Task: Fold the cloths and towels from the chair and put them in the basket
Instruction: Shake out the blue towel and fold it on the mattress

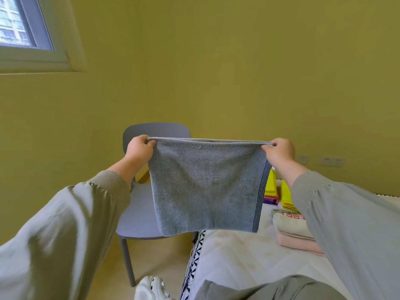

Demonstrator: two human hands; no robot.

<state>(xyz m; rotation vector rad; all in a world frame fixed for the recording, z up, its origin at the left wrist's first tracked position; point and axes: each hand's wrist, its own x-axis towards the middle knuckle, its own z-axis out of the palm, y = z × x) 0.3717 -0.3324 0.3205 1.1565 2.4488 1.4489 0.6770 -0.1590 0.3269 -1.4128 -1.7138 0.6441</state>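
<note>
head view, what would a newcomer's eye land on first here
A grey towel with a dark striped edge hangs mid-frame, the left hand and right hand pinching its top corners. Behind it stands a grey chair against the yellow wall. At right, folded towels lie stacked on the white bed.

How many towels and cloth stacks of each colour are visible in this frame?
grey towel: 1
cream towel with red print: 1
pink towel: 1
yellow cloth stacks: 2
purple cloth stack: 1
Total: 6
</note>
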